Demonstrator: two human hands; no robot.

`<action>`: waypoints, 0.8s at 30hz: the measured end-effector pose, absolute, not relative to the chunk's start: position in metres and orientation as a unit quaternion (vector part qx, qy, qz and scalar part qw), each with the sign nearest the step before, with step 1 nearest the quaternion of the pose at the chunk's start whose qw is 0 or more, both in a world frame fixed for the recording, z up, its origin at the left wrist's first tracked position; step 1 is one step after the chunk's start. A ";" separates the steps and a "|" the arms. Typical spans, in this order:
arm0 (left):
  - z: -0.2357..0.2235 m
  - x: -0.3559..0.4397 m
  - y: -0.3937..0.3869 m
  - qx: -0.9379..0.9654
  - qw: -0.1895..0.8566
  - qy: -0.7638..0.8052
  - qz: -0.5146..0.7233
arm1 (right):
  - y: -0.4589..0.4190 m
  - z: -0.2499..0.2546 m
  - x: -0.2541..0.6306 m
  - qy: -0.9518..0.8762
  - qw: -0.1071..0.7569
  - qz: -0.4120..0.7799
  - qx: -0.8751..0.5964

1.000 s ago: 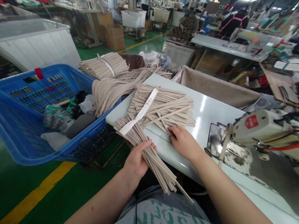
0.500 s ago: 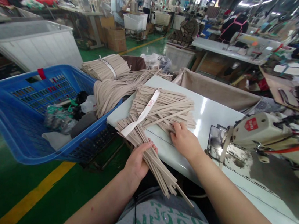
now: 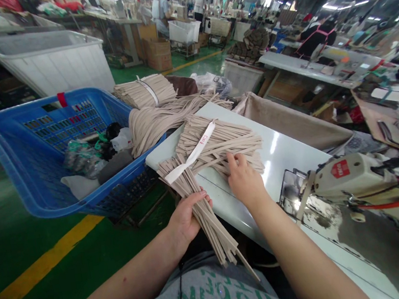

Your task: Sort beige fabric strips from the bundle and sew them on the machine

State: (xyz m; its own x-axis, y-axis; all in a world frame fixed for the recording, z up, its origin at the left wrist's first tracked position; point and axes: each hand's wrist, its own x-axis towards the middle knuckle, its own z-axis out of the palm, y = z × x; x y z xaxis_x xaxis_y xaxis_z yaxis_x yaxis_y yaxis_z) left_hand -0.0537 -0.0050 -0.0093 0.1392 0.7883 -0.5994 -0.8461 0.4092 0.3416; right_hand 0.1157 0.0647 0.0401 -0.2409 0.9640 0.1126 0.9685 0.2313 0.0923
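Note:
My left hand (image 3: 187,218) is closed around a bundle of narrow beige strips (image 3: 210,222), whose loose ends hang over the table edge toward my lap. A white paper band (image 3: 195,155) with red handwriting lies across the top of this bundle and over a pile of similar strips (image 3: 220,141) on the table. My right hand (image 3: 245,177) is at the near edge of that pile, its fingers apart and touching the strips. The fingertips are partly hard to make out.
A sewing machine (image 3: 351,175) stands to the right on the white table (image 3: 212,187). On the left is a blue basket (image 3: 70,207) with bags inside. Long beige strips (image 3: 151,126) and a tied bundle (image 3: 147,91) lie beyond it. A fabric-lined bin (image 3: 292,121) sits behind the table.
My right hand's fingers have lifted and stretched farther onto the pile. The left hand keeps its hold on the bundle. The whole view has shifted slightly.

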 end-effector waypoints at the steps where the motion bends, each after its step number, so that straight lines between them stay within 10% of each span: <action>1: -0.010 -0.054 -0.005 -0.039 0.754 0.368 0.542 | 0.067 0.041 0.117 -0.787 0.016 -0.070 -0.613; 24: -0.007 -0.053 -0.005 -0.044 0.752 0.367 0.546 | 0.100 0.046 0.130 -0.806 0.011 -0.038 -0.591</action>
State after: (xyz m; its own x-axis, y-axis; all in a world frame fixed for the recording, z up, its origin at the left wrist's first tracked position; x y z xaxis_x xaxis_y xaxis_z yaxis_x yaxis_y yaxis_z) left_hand -0.0531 -0.0053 -0.0071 0.1350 0.7891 -0.5993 -0.8531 0.4002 0.3348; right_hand 0.1299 0.1003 0.0463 -0.3015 0.9514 0.0632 0.9531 0.2989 0.0486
